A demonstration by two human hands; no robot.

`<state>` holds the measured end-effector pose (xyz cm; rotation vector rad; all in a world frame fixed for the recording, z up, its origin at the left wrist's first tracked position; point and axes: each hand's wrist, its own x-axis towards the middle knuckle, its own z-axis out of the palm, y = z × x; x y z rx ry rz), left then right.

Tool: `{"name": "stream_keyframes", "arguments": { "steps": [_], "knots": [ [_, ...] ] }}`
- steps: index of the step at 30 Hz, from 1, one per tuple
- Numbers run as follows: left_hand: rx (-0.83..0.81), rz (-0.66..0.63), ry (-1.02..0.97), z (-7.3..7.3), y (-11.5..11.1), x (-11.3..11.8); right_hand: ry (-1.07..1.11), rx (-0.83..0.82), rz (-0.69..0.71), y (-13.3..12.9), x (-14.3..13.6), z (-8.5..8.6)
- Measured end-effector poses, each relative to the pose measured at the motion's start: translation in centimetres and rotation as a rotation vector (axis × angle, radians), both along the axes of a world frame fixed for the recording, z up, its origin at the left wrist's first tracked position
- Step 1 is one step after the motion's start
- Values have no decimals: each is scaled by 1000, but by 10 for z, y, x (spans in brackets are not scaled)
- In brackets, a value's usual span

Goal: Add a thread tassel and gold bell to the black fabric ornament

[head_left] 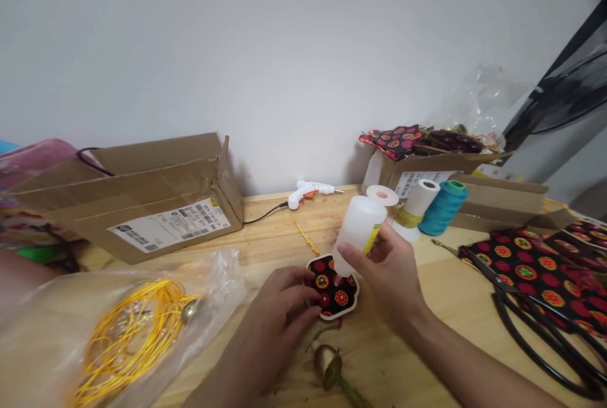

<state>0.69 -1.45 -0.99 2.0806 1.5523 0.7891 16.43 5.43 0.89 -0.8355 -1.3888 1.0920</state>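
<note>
A milky squeeze glue bottle (356,231) is tipped nozzle-down in my right hand (386,265), its fingers wrapped round the lower side. The nozzle points at the patterned face of a scalloped fabric pendant (340,298) with a pale rim, lying on the table. My left hand (287,307) is closed at the pendant's left edge, fingertips on the fabric; the thumb is partly hidden. Twisted yellow cord (306,235) runs from the pendant's top. Below it lies a small brass bell (327,367) with green cord.
A white glue gun (306,193) lies by the wall, between two cardboard boxes (227,180). At right stand a teal thread spool (443,209) and a white spool (421,199). Black scissors (535,326) lie on patterned fabric (516,253). Yellow cords (137,338) lie on plastic at left.
</note>
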Motion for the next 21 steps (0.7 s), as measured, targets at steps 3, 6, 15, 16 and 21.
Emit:
{"name": "stream_keyframes", "arguments": {
  "steps": [3,6,15,16,21],
  "knots": [
    [4,4,2,0,0,0,-30,18,-42,2,-1,-2],
    [6,2,-5,0,-1,0,-68,40,-43,3,-2,-4],
    [12,28,-44,-2,-2,2,-117,33,-88,1,-1,-1],
    [14,41,-55,-2,-4,3,-98,-6,-133,1,0,-1],
    [8,78,-103,24,-17,7,-37,-93,-315,7,5,-7]
  ]
}}
